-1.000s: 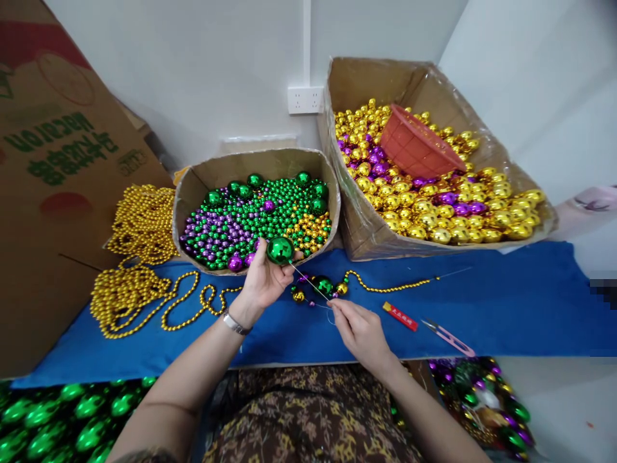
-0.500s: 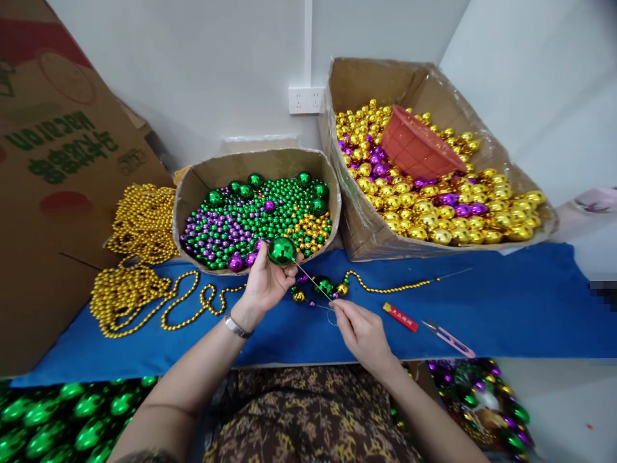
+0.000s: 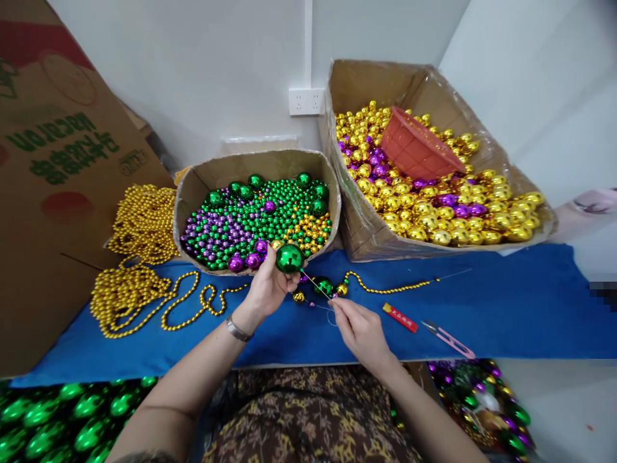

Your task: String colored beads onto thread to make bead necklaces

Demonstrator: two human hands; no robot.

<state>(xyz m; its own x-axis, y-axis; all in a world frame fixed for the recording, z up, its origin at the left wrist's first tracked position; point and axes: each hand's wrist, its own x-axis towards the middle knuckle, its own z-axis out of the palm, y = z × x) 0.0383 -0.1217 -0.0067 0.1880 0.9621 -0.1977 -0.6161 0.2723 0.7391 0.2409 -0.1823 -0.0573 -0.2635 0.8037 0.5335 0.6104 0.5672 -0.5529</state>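
Observation:
My left hand (image 3: 274,281) pinches a large shiny green bead (image 3: 290,258) between thumb and fingers, just in front of the small bead box. My right hand (image 3: 357,331) is closed on a long thin needle (image 3: 315,284), whose tip reaches the green bead; whether it has entered the hole I cannot make out. A thin thread (image 3: 331,316) loops down by my right fingertips. Behind the needle, strung beads lie on the cloth: another green bead (image 3: 323,287), gold ones (image 3: 299,296) and small purple ones. A gold bead chain (image 3: 395,289) runs off to the right from them.
A box of small green, purple and gold beads (image 3: 255,222) stands behind my hands. The larger box (image 3: 429,212) holds gold and purple beads and a red basket (image 3: 419,145). Gold bead strands (image 3: 128,299) lie left; a red packet (image 3: 400,317) and pink thread snips (image 3: 448,339) lie right.
My left hand has moved slightly right and down with the green bead, bringing it closer along the needle. My right hand has stayed almost still.

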